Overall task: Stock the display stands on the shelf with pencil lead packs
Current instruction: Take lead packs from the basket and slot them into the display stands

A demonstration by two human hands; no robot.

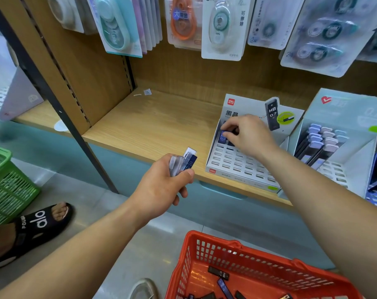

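Observation:
A white slotted display stand (239,162) marked HB 0.7 sits on the wooden shelf (153,124). My right hand (248,134) reaches into its back row and pinches a blue pencil lead pack (223,135) standing in a slot. Most of the slots in front are bare. My left hand (163,186) hovers before the shelf edge and grips a small bunch of lead packs (183,161), clear and dark blue. More loose packs (219,275) lie in the red basket (248,255) below.
A second display stand (342,126) holding pastel-capped packs is to the right. Correction tape blister cards (222,26) hang above the shelf. A green basket (6,182) and another person's sandalled foot (38,221) are on the floor at left.

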